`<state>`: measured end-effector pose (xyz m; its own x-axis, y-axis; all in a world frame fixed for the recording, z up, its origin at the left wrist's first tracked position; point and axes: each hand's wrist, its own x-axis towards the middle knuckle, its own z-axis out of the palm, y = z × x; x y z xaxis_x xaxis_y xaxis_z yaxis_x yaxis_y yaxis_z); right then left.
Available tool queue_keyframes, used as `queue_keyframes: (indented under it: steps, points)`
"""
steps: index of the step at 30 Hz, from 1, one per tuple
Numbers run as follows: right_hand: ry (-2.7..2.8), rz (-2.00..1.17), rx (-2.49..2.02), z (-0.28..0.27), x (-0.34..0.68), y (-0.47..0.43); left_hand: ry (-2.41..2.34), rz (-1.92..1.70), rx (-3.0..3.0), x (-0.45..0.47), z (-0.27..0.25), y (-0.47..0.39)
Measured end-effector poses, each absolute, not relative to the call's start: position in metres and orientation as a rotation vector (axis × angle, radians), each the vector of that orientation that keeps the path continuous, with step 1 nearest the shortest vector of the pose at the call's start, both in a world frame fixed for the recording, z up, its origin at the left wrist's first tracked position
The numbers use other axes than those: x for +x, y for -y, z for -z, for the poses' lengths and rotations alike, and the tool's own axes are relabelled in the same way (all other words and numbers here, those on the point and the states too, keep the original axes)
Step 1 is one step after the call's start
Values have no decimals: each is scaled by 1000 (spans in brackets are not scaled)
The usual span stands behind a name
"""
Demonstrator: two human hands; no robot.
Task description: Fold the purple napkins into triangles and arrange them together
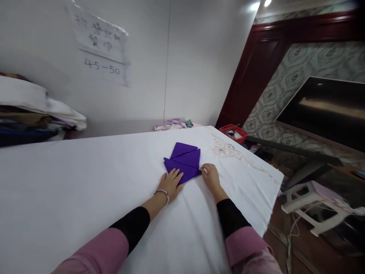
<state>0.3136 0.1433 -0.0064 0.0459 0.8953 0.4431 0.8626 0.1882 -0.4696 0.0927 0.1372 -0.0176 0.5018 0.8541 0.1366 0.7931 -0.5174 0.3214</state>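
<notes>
A purple cloth napkin (pixel 186 158), folded into an angular shape with several layers, lies on the white tablecloth (pixel 85 198). My left hand (pixel 170 183) rests flat on its near left part, fingers stretched out and spread a little; a bracelet circles that wrist. At the napkin's right side, my right hand (pixel 210 176) pinches a pointed corner between thumb and fingers. Diagonal fold edges run across the top of the cloth.
Stacked folded fabrics (pixel 37 110) sit at the far left, and crumpled cloth (pixel 171 124) lies behind the table's back edge. A red basket (pixel 234 133) stands beyond the far right corner. Right of the table is a white plastic stool (pixel 316 201) with a cable by it.
</notes>
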Motion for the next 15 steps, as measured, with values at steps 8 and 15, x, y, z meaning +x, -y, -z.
queue_keyframes:
  steps: [8, 15]
  points:
    - [2037, -62, -1279, 12, 289, -138, -1367, -512, 2519, 60, 4, -118]
    - [2170, -81, -1237, 0, 249, -153, -1366, -582, 2442, 1, 11, -68]
